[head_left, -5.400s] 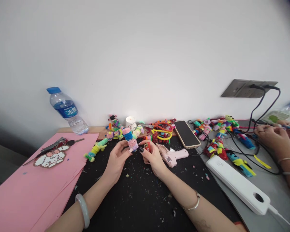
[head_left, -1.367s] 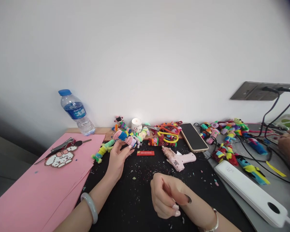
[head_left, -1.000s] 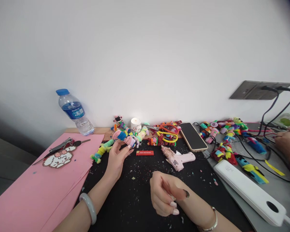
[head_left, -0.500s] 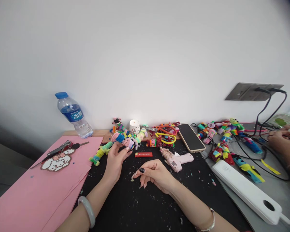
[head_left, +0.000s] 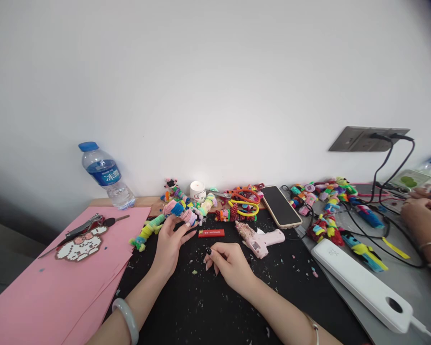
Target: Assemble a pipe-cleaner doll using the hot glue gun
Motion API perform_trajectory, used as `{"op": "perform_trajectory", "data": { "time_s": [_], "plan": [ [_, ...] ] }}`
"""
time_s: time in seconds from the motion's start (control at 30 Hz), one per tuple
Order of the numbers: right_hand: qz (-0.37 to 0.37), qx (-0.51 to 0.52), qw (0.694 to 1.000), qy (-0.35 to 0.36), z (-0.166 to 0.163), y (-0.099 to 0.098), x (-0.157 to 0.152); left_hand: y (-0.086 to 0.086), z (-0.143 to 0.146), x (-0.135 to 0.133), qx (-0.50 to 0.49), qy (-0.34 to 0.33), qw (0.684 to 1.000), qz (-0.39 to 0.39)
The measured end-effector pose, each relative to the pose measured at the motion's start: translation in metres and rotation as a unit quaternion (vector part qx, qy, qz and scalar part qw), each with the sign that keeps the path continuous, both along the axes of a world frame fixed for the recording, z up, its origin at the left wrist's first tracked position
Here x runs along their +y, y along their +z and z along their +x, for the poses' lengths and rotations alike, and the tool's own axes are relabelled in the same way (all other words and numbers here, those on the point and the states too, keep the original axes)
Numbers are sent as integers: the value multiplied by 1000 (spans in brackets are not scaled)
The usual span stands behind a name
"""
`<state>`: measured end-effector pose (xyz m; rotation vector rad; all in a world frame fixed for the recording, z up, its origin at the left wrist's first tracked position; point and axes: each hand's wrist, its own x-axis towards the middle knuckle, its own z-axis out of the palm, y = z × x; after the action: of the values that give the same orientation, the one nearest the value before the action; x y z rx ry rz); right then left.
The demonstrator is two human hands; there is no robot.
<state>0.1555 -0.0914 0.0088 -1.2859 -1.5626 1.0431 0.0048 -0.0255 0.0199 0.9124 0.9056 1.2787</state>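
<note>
One grip, the left hand (head_left: 170, 242), pinches a fuzzy pastel roll (head_left: 181, 212) near the black mat's (head_left: 181, 306) far edge; the right hand (head_left: 233, 267) curls, closure unclear. Loosening fingertips could drop the roll.

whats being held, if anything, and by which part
The left hand holds the fuzzy pink-and-blue chenille roll by its near side, around the middle; no object shows in the right hand.
</note>
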Motion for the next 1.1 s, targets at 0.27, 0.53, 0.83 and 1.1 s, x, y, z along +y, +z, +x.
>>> {"op": "perform_trajectory", "data": {
  "time_s": [0.27,0.53,0.83,1.1],
  "plan": [
    [89,-132,987,3,-3,12,-6,-1,-1,2,2,3,1000,-11],
    [130,-214,968,-9,-3,9,-8,1,0,1,-8,-2,1000,-6],
    [123,-377,910,-124,78,63,-23,-2,-1,2,-15,1,1000,-12],
    [74,-456,884,-73,128,24,-16,-2,-1,2,26,-10,999,16]
  ]
}}
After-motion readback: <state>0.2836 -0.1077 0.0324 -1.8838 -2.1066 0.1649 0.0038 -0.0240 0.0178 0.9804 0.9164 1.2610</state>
